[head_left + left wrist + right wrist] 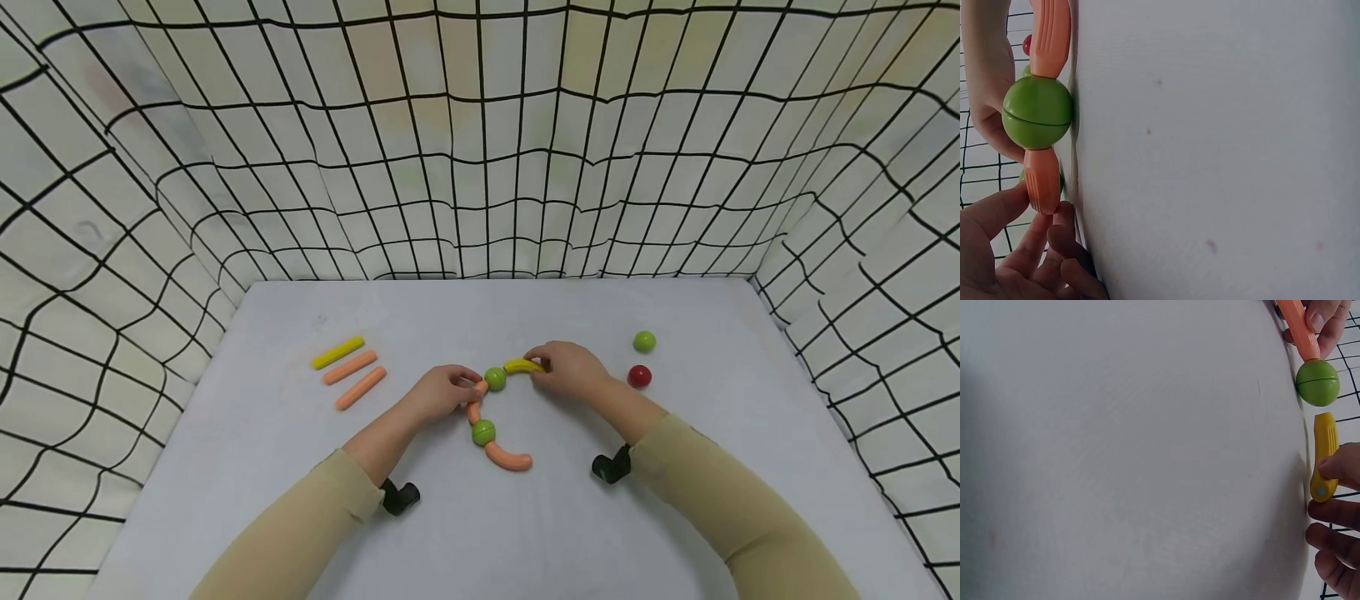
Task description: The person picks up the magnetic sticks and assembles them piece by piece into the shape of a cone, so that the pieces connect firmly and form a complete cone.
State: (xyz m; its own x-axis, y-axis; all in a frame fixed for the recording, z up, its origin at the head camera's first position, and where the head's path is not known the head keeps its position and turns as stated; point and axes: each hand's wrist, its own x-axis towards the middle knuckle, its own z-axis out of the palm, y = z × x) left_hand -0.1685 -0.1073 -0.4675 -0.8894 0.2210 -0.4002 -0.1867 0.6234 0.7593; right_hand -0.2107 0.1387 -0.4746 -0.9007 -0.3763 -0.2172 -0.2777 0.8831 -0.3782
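Note:
A chain of orange curved pieces point(510, 458) and green balls point(483, 432) lies mid-table. My left hand point(444, 392) pinches an orange curved piece point(1042, 181) of it between thumb and fingers; one green ball point(1038, 112) adjoins that piece. At the chain's far end sits another green ball point(495, 379). My right hand point(572, 369) pinches a yellow curved piece point(521, 366) by its near end. In the right wrist view a small gap shows between the yellow piece point(1325, 440) and the green ball point(1317, 382).
Left on the white table point(300, 517) lie a yellow stick point(337, 352) and two orange sticks point(361, 388). At the right are a loose green ball point(644, 342) and a red ball point(639, 377). Black netting point(480, 158) over white walls surrounds the table's back and sides.

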